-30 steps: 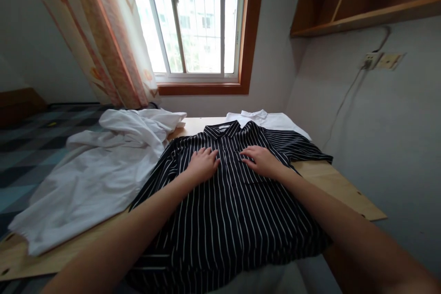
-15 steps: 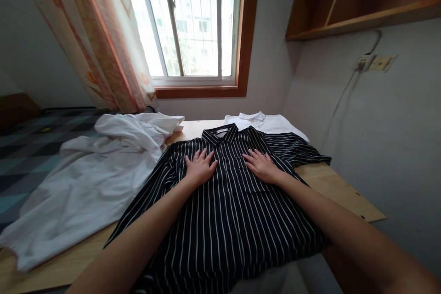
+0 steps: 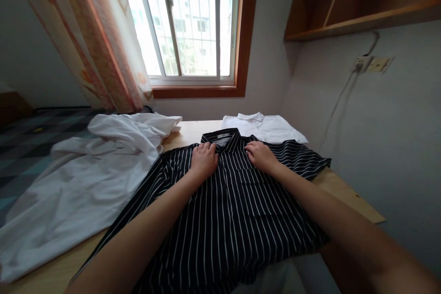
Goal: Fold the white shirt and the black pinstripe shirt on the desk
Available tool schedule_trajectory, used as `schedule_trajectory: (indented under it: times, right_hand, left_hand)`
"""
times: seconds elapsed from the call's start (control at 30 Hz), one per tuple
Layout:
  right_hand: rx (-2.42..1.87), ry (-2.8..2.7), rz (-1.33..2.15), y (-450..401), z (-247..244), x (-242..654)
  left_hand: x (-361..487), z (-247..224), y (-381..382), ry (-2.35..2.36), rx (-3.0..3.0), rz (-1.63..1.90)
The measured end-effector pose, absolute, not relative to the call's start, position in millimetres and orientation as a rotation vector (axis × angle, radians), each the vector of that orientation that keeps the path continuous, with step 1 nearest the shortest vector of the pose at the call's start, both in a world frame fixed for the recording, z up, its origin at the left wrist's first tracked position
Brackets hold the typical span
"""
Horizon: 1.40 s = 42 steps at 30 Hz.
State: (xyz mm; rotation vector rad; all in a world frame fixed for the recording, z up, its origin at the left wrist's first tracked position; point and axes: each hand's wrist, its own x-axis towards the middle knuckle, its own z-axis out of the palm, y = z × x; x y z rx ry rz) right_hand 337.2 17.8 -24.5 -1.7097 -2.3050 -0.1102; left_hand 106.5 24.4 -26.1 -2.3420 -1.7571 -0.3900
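Note:
A black shirt with white stripes [image 3: 227, 211] lies spread front side up, its collar at the far end and its hem hanging over the near edge. My left hand [image 3: 204, 161] is closed on the cloth just left of the collar, fingers curled over the far side. To the right of the collar, my right hand [image 3: 261, 155] grips the shirt in the same way, with its fingertips partly hidden. One short sleeve stretches out to the right, and the left side of the shirt slopes toward me.
A rumpled white garment [image 3: 93, 183] lies at the left, partly on the wooden board [image 3: 347, 193]. A folded white shirt [image 3: 265, 128] sits behind the striped one. Beyond are a checked bed [image 3: 20, 156], a window [image 3: 193, 23] and a wall shelf [image 3: 344, 27].
Both hands have slid from the chest up to either side of the collar, and their spread fingers have curled into the cloth. The shirt's collar and shoulders have shifted slightly.

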Motion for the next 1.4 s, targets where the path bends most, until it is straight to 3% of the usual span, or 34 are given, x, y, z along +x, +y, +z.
schedule_trajectory:
  times: [0.23, 0.37, 0.57, 0.8, 0.97, 1.4]
  right_hand:
    - [-1.902, -2.082, -0.305, 75, -43, 359]
    - [-2.074, -1.943, -0.169, 88, -45, 368]
    - [-2.049, -1.893, -0.185, 100, -34, 338]
    - [-2.048, -1.875, -0.004, 113, -28, 312]
    - [-2.023, -1.908, 0.200, 118, -36, 324]
    - [-1.922, -2.008, -0.328, 109, -37, 317]
  left_hand:
    - [97, -57, 53, -1.993, -2.328, -0.470]
    - [90, -57, 62, -1.965, -2.391, -0.432]
    - [88, -43, 66, -1.883, -2.226, -0.650]
    - [44, -14, 88, -1.979, -2.211, -0.433]
    - [36, -25, 105, -2.093, -2.248, -0.456]
    - [47, -30, 114, -2.190, -2.133, -0.578]
